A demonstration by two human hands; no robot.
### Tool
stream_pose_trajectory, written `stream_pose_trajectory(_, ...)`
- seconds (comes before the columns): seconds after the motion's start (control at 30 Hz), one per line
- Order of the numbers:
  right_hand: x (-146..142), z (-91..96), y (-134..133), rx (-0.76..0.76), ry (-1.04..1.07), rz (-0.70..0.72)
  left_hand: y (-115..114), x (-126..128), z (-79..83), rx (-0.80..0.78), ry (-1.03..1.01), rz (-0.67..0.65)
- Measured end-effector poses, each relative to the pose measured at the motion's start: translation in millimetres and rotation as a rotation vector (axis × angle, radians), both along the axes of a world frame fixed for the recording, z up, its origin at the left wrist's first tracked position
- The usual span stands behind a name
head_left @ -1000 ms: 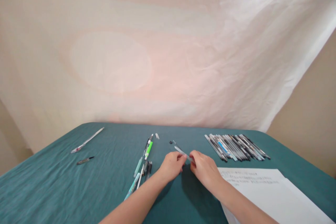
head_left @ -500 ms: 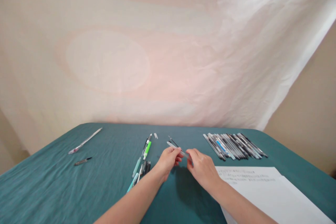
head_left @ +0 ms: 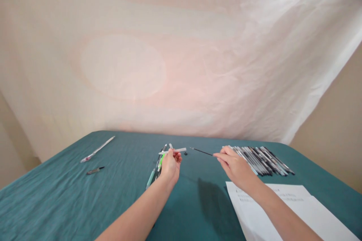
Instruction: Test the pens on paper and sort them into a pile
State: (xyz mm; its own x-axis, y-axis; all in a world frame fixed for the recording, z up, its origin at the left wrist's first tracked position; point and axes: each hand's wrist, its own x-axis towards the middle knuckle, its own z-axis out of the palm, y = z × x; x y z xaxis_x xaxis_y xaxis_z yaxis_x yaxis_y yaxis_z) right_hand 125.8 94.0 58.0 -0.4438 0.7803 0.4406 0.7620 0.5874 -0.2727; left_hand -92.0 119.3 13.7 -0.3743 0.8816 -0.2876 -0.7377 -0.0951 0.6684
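My left hand (head_left: pixel 171 165) is closed on a pale, translucent pen barrel (head_left: pixel 181 150) lying crosswise between thumb and fingers. A thin black pen refill (head_left: pixel 202 152) is pinched by one end in my right hand (head_left: pixel 233 163), its metal tip pointing left toward the barrel. The two parts are apart in the air. Between them on the cloth lies a tiny black piece (head_left: pixel 186 153). Beneath and behind my left hand are a green pen (head_left: pixel 160 162), a teal pen (head_left: pixel 151 179) and others, partly hidden by the hand and forearm.
On the right lies a row of several pens (head_left: pixel 263 160) on the dark green tablecloth (head_left: pixel 127 180). White paper sheets (head_left: pixel 271 214) with handwriting sit under my right forearm. A long clear pen (head_left: pixel 98 149) and a short dark-tipped piece (head_left: pixel 95 170) lie at left.
My hands have moved apart. The refill has come out of the barrel and is in my right hand, moved right; the left hand has shifted left with the barrel, now turned more level.
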Motion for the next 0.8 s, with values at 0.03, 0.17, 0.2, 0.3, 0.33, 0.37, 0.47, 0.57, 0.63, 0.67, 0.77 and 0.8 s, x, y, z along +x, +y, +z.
stream_pose_trajectory(0.03, 1.4, 0.6, 0.3, -0.004, -0.007, 0.005, -0.2, 0.2, -0.6, -0.002, -0.004, 0.000)
stream_pose_trajectory(0.17, 2.4, 0.0, 0.9, -0.005, -0.019, 0.016, -1.8, 2.9, -2.1, -0.004, -0.010, -0.016)
stream_pose_trajectory(0.2, 2.1, -0.3, 1.1, -0.001, -0.021, 0.016, -2.2, 3.6, -2.3, -0.002, -0.009, -0.020)
stream_pose_trajectory(0.3, 1.9, -0.7, 1.7, 0.013, -0.022, 0.028, -3.4, 5.4, -2.6, 0.005, 0.004, -0.026)
stream_pose_trajectory(0.33, 2.1, -0.6, 1.7, 0.016, -0.022, 0.034, -3.8, 5.9, -2.8, 0.007, 0.010, -0.026)
stream_pose_trajectory(0.37, 2.3, -0.4, 1.6, 0.017, -0.021, 0.039, -4.2, 6.4, -2.9, 0.008, 0.015, -0.027)
stream_pose_trajectory(0.47, 2.3, 0.4, 0.2, 0.013, -0.024, 0.044, -6.0, 8.4, -3.0, 0.006, 0.028, -0.030)
stream_pose_trajectory(0.57, 1.7, 0.3, -0.6, 0.018, -0.037, 0.045, -8.4, 11.2, -3.0, 0.000, 0.049, -0.039)
stream_pose_trajectory(0.63, 1.9, -0.2, -0.1, 0.031, -0.056, 0.038, -10.2, 13.2, -3.3, 0.000, 0.069, -0.052)
stream_pose_trajectory(0.67, 2.4, -0.4, 0.5, 0.040, -0.067, 0.032, -11.0, 14.2, -3.6, -0.001, 0.076, -0.058)
stream_pose_trajectory(0.77, 5.2, -0.1, 2.5, 0.072, -0.091, 0.007, -13.4, 17.7, -5.5, -0.018, 0.083, -0.075)
stream_pose_trajectory(0.8, 6.1, 0.4, 2.9, 0.081, -0.093, 0.002, -14.2, 19.0, -6.3, -0.021, 0.084, -0.082)
